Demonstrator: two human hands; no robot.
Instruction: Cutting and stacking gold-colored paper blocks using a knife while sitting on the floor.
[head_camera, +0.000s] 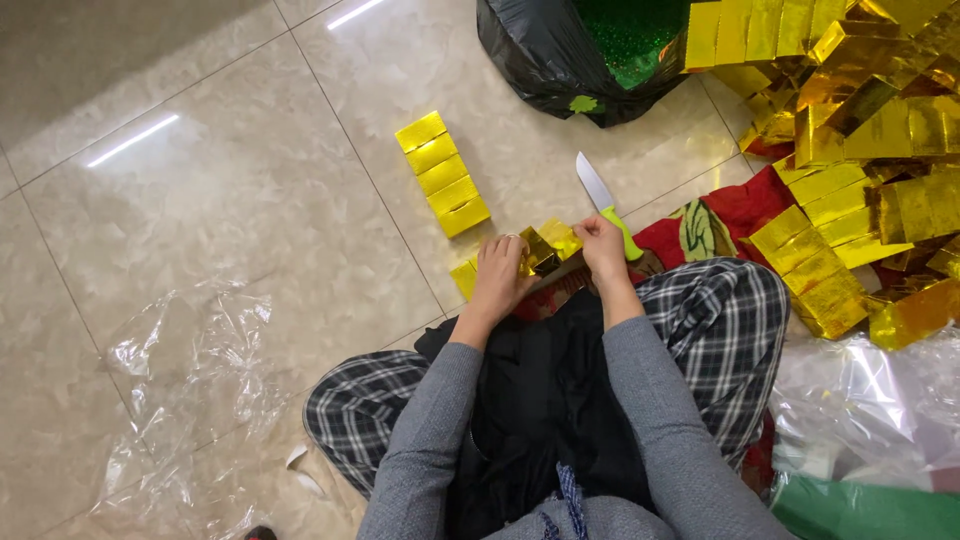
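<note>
Between the knees, on the tile — both hands meet on one gold foil piece (545, 248)
Head view: left hand (498, 272) and right hand (603, 246) are both closed on it, its length running left-right; knife (607, 204) lies just beyond the right hand

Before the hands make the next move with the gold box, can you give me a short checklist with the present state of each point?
1. Both hands on the work: left hand and right hand touch the gold box between them. Ok.
2. Fingers away from the blade: the knife lies on the floor just beside the right hand, blade pointing away. Ok, but close.
3. Finished row in order: five gold boxes lie in a line on the tile. Ok.
4. Supply within reach: gold pile at the right. Ok.
5. Box fully folded: hidden by the fingers. Cannot tell.
6. Loose plastic wrap near the knee. Not ok.
</note>
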